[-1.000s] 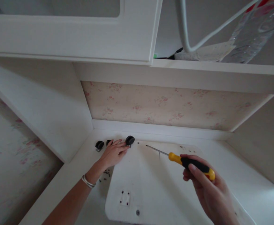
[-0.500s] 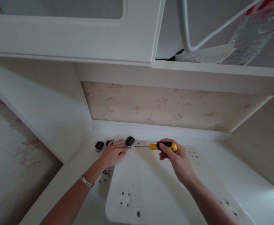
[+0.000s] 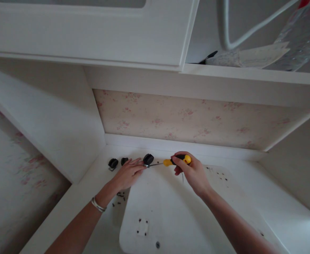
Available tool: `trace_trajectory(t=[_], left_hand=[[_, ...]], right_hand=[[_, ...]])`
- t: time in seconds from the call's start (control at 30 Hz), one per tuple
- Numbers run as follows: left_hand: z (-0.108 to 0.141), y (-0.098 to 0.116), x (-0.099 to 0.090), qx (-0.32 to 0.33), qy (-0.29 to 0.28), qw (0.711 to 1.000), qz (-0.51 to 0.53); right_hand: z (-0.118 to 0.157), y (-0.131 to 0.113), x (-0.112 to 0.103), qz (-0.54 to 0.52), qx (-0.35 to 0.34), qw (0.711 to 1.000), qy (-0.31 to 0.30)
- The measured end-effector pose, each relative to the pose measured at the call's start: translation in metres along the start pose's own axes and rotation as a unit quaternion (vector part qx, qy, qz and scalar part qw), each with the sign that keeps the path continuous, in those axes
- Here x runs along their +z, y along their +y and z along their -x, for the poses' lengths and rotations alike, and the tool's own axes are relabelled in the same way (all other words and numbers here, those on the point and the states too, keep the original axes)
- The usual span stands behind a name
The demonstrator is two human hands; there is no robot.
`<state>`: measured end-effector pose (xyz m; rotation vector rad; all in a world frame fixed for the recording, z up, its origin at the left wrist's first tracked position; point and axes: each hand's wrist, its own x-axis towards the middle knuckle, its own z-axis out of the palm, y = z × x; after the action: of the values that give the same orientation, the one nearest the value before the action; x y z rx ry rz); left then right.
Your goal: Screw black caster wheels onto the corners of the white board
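My right hand (image 3: 189,169) is wrapped round the yellow and black handle of a screwdriver (image 3: 167,162). Its thin shaft points left, with the tip at the metal base of a black caster wheel (image 3: 148,158). My left hand (image 3: 128,174) lies flat with fingers stretched out, and its fingertips touch that caster's base from the left. The caster is on the far edge of a white panel (image 3: 171,208) with rounded corners. Beyond my left fingers sit a second black caster (image 3: 124,161), partly covered, and a third caster (image 3: 113,163).
Several small dark screws (image 3: 120,197) lie left of the panel. Holes (image 3: 142,227) mark the panel's near-left corner. A white cabinet door (image 3: 91,35) hangs overhead, beside an open shelf (image 3: 250,72) with a clear plastic bottle (image 3: 298,38). A white side board (image 3: 46,123) stands at left.
My right hand has moved left with the screwdriver, bringing its tip to the caster's base. My left hand stays by the caster. The view has shifted slightly.
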<state>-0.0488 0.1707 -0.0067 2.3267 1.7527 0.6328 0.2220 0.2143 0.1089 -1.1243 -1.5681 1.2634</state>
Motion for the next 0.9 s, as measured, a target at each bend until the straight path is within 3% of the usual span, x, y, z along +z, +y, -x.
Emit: trace_trajectory(t=[0.37,0.9], left_hand=[[0.002,0.000,0.000,0.039,0.023,0.998,0.040],[0.002,0.008,-0.004,0.028,0.029,0.997,0.060]], right_hand=[[-0.009,-0.010,0.004,0.049,-0.005,0.999,-0.021],[-0.019,-0.035,0.017,0.141,-0.020,0.988,-0.055]])
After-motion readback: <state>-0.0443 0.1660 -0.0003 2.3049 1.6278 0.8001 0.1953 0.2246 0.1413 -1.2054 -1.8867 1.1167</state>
